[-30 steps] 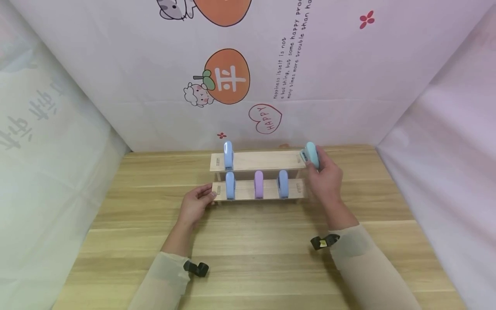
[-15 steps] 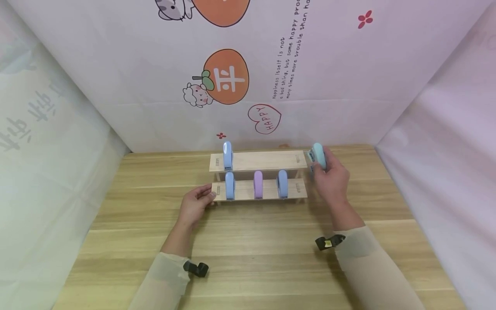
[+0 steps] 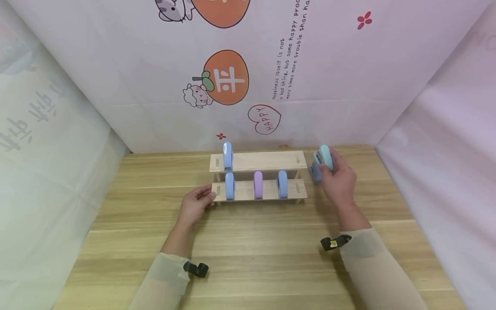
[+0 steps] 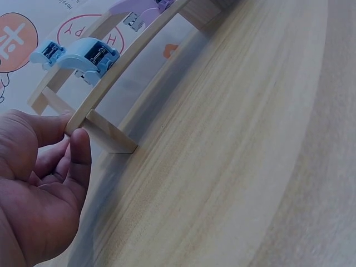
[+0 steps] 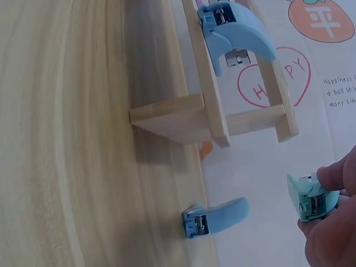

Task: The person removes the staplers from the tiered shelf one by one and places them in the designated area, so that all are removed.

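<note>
My left hand (image 3: 195, 204) pinches the left end of the lower board of a two-tier wooden rack (image 3: 244, 189), thumb on top and fingers below. Off the rack's right end, my right hand (image 3: 338, 178) holds a mint-green stapler (image 5: 314, 197) in the air. A blue stapler (image 5: 217, 218) stands on the table below it, partly hidden by that hand in the head view. On the lower board are a light blue stapler (image 3: 230, 186), a purple stapler (image 3: 258, 185) and another blue stapler (image 3: 283, 184). One more blue stapler (image 3: 227, 156) stands at the left of the upper board.
The rack stands on a wood-grain table (image 3: 248, 258) near its back edge. A white printed cloth (image 3: 329, 86) rises behind it, and pale cloth also hangs at both sides.
My right hand has carried the mint-green stapler right and slightly toward me, off the upper board's right end. The blue stapler on the table has come into view. My left hand stays put.
</note>
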### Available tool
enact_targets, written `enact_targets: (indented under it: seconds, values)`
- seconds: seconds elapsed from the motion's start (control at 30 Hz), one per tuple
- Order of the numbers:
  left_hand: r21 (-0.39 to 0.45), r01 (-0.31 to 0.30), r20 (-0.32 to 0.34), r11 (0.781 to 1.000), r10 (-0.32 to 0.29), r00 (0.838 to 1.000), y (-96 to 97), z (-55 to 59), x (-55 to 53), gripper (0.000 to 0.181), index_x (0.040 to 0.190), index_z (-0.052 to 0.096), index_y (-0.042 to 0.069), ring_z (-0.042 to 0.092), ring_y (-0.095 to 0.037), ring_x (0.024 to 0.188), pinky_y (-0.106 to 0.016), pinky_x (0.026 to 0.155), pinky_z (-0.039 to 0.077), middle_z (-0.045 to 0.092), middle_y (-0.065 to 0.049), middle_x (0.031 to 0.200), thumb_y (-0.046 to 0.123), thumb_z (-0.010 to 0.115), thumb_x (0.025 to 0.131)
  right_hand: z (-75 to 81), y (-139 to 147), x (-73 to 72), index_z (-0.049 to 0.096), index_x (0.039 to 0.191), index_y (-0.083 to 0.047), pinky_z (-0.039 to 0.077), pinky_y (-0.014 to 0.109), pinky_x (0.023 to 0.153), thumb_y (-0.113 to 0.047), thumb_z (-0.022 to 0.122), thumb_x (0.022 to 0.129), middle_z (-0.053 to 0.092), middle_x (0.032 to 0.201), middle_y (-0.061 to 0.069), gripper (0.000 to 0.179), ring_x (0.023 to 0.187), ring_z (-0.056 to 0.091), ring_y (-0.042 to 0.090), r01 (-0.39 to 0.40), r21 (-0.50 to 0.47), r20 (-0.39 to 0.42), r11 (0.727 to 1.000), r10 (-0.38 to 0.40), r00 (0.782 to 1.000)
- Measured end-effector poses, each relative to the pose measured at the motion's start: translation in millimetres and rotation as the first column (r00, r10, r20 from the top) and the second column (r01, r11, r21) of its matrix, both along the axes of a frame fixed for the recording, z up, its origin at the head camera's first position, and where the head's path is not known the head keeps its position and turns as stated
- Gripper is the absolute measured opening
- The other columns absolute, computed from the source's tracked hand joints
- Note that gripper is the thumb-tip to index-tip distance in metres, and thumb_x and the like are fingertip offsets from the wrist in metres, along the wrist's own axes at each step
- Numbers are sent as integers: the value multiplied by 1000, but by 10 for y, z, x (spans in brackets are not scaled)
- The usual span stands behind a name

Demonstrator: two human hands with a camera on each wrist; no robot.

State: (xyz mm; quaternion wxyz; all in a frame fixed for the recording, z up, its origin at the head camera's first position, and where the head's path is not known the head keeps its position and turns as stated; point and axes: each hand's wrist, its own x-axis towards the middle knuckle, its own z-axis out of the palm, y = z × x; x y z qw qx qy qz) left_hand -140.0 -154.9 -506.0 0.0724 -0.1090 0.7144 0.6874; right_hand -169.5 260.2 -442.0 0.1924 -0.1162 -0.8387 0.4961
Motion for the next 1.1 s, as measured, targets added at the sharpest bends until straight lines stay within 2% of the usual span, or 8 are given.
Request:
enact_targets:
  seconds: [0.23, 0.7, 0.93, 1.1]
  values:
    - [-10, 2, 0, 1000, -2, 1000, -2, -27, -13, 47, 141, 59, -2, 63, -23, 112, -28, 87, 63, 63, -19, 135, 9, 74, 97, -82, 117, -16, 57, 148, -9, 44, 44, 117, -4, 66, 98, 56, 148, 15, 51, 137, 52, 28, 16, 20, -16, 1000, -16, 1000]
    - [3, 2, -12, 1000, -2, 1000, -7, -31, -28, 46, 140, 60, -2, 64, -22, 111, -29, 87, 63, 63, -20, 134, 7, 73, 97, -189, 297, -49, 55, 151, -16, 42, 43, 119, -10, 66, 100, 54, 151, 11, 52, 140, 49, 25, 37, 7, 54, 999, -37, 998]
    - [1, -9, -8, 1000, 9, 1000, -9, -43, -13, 45, 139, 60, -3, 64, -23, 111, -32, 89, 63, 65, -19, 132, 5, 73, 96, -261, 348, -47, 53, 153, -16, 39, 44, 121, -10, 64, 102, 52, 153, 10, 53, 142, 47, 27, 42, -11, 89, 999, -40, 995]
    - [2, -1, -11, 1000, 1, 1000, -11, -53, -16, 46, 140, 59, -4, 64, -22, 111, -33, 91, 63, 63, -20, 134, 6, 73, 97, -333, 384, -60, 54, 151, -12, 41, 46, 120, -10, 64, 101, 54, 151, 14, 51, 140, 49, 30, 49, -1, 87, 999, -49, 995]
